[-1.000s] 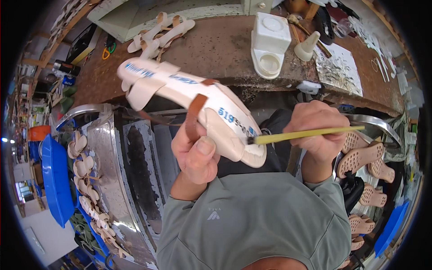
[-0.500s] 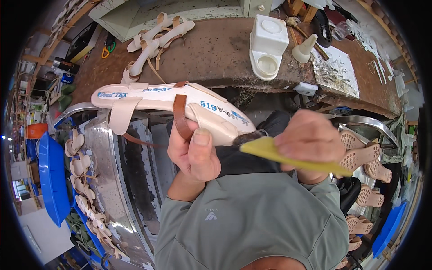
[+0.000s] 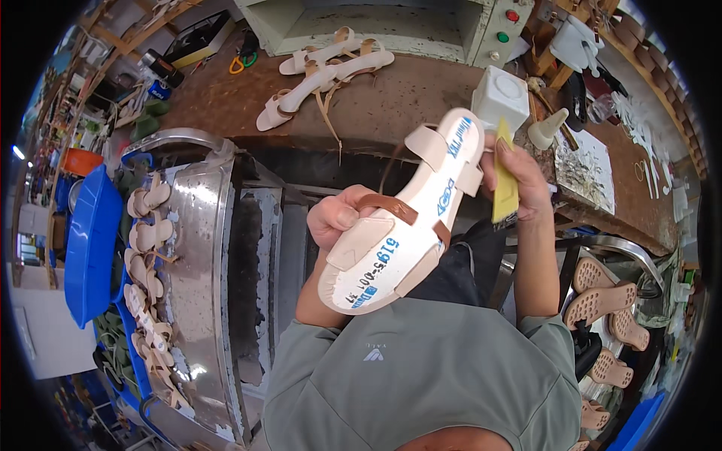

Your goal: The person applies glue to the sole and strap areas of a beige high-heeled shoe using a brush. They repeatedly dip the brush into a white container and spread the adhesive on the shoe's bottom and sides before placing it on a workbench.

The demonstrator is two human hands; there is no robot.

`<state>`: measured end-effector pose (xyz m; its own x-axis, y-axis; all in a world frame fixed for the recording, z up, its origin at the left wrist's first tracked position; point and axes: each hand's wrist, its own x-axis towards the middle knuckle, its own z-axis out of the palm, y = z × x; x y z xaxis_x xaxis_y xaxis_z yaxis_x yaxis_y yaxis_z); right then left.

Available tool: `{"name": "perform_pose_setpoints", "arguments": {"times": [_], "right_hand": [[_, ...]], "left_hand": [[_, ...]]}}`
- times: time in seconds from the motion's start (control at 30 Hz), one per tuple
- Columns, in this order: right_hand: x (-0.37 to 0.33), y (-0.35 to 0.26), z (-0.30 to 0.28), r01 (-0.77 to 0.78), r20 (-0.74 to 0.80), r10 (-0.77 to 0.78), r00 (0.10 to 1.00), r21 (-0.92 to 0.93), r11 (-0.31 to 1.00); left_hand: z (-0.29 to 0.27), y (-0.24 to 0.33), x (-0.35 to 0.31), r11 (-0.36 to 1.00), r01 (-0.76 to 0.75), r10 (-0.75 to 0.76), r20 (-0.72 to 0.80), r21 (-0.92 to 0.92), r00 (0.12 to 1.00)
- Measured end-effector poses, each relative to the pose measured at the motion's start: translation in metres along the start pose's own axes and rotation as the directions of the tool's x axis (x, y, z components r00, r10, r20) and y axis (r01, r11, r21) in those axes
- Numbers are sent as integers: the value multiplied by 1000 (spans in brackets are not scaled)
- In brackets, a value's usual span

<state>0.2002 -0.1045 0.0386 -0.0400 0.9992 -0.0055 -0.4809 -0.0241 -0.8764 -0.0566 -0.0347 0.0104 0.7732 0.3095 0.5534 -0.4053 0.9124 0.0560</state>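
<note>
My left hand (image 3: 336, 216) grips a cream sandal (image 3: 421, 218) by the side at its brown strap. The sandal is tilted, its narrow end pointing up and away, its wide end toward my chest. Blue and black print runs along its pale, flat face. In my right hand (image 3: 526, 174) is a brush with a flat yellow handle (image 3: 507, 184); dark bristles show at its lower end. The fingers of that hand are partly hidden behind the sandal's narrow end, and whether they touch it I cannot tell.
Several cream sandals (image 3: 323, 81) lie on the brown bench (image 3: 203, 105). A white container (image 3: 502, 94) and a cone-shaped nozzle piece (image 3: 547, 130) stand at the right. Sandal uppers (image 3: 150, 234) line a metal rack at left; soles with holes (image 3: 602, 304) sit at right.
The sandal has swung from lying crosswise to pointing up and away. My right hand has moved from its wide end to its narrow end, and the brush has turned bristles down. The view has shifted.
</note>
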Motion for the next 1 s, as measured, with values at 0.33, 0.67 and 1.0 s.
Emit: {"name": "perform_pose_setpoints", "arguments": {"times": [0.33, 0.67, 1.0], "right_hand": [[6, 27, 16, -22, -290, 80, 954, 200, 979], [-16, 28, -50, -83, -423, 83, 902, 18, 996], [17, 33, -138, -115, -459, -469, 755, -796, 595]], "left_hand": [[3, -4, -40, -393, 92, 753, 262, 915, 604], [-2, -11, -17, -699, 200, 507, 278, 687, 816], [-67, -16, 26, -768, 216, 277, 10, 603, 961]]}}
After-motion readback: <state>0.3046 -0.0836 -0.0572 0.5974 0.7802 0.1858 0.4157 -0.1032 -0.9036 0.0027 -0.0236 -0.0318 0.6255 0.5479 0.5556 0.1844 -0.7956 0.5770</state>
